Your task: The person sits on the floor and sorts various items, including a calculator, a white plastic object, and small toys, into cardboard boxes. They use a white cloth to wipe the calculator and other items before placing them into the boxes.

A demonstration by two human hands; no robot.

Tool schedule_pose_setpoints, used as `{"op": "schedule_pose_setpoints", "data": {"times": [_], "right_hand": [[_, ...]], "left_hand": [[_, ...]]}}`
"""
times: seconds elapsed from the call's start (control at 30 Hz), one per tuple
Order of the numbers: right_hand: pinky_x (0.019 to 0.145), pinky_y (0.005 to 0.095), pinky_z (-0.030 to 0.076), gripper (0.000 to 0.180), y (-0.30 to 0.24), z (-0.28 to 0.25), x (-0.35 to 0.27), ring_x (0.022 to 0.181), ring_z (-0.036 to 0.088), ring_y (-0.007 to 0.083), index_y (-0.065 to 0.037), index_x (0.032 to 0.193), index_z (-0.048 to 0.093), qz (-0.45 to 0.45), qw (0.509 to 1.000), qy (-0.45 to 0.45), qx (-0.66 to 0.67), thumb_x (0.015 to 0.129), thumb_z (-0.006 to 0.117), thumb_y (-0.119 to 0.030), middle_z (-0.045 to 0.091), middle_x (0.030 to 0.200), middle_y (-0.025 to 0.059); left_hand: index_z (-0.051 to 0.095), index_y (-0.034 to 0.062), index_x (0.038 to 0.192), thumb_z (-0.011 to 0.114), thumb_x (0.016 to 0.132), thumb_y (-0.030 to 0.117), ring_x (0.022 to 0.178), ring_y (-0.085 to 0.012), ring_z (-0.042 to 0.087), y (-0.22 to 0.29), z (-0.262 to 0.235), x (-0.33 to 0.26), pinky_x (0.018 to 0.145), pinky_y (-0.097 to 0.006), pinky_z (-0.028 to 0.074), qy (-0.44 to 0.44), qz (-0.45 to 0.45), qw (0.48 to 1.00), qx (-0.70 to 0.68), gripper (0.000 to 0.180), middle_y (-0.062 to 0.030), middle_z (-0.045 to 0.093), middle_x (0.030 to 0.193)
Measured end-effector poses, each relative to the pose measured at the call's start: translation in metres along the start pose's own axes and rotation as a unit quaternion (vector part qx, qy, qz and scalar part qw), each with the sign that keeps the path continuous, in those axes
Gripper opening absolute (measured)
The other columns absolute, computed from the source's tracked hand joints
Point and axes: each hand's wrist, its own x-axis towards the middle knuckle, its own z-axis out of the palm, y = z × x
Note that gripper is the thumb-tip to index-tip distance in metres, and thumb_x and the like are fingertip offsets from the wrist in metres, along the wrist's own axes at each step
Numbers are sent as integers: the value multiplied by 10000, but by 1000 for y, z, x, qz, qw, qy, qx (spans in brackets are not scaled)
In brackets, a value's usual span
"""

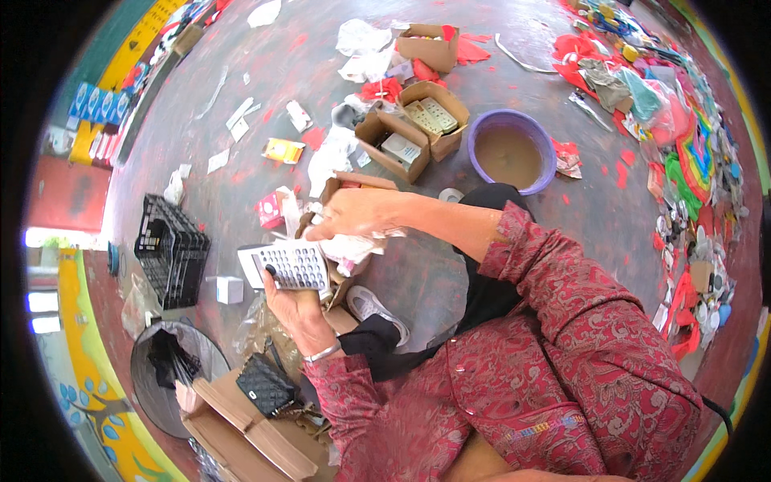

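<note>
We are looking down from the head camera. Our left hand (299, 309) is holding a white calculator (285, 266) up in front of us, with the fingers wrapping around its bottom edge and the thumb pressing on the keys. Our right hand (357, 214) is reaching across just above it, and its fingers are pinching a bunch of white paper (349, 245) that is touching the calculator's right end. Both hands are hanging over the grey floor (241, 169), near our grey shoe (376, 309).

Farther away, two open brown boxes (411, 128) are sitting side by side, each with a pale calculator inside. A purple bowl (512, 149) is standing just right of them. Another brown box (430, 46) is lying behind them. A small yellow packet (283, 150) and a pink packet (270, 210) are lying on the floor to the left. A black crate (170, 251) is standing at the left, with a little white box (229, 289) beside it. A black purse (267, 386) is resting on flat cardboard (241, 430) by our left elbow.

Bright scraps are piling up along the right edge, and we cannot tell what most of them are. The boxes by the yellow wall at the top left are too blurry to make out.
</note>
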Motion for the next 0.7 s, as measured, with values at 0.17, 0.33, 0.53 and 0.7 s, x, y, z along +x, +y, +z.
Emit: {"op": "schedule_pose_setpoints", "data": {"times": [0.17,0.33,0.53,0.7], "right_hand": [[582,295,466,477,6,31,0,672,579,182,82,939,587,7,959,-60,275,788,599,-370,608,776,141],[514,236,460,313,13,36,9,615,565,82,48,973,570,49,911,-47,406,822,579,-226,608,782,62],[548,251,496,304,18,26,14,669,610,131,48,1035,542,85,869,-20,487,816,579,-160,618,833,83],[592,270,508,373,22,24,18,681,614,163,34,1133,476,99,856,28,506,817,564,-144,615,864,104]], "left_hand": [[501,37,1104,399,882,266,1033,-302,521,-8,-9,30,915,-466,379,51,6,998,-29,335,-139,567,1091],[452,27,1162,348,922,247,1060,-276,503,-16,15,16,932,-426,377,-4,16,999,-48,341,-128,530,1144],[482,20,1111,423,839,128,1043,-235,516,-20,15,7,927,-383,376,-88,-19,994,-60,299,-93,551,1120],[446,65,1181,479,832,145,1069,-213,499,-52,15,-5,913,-407,381,-95,-63,993,28,360,-74,531,1155]]}}
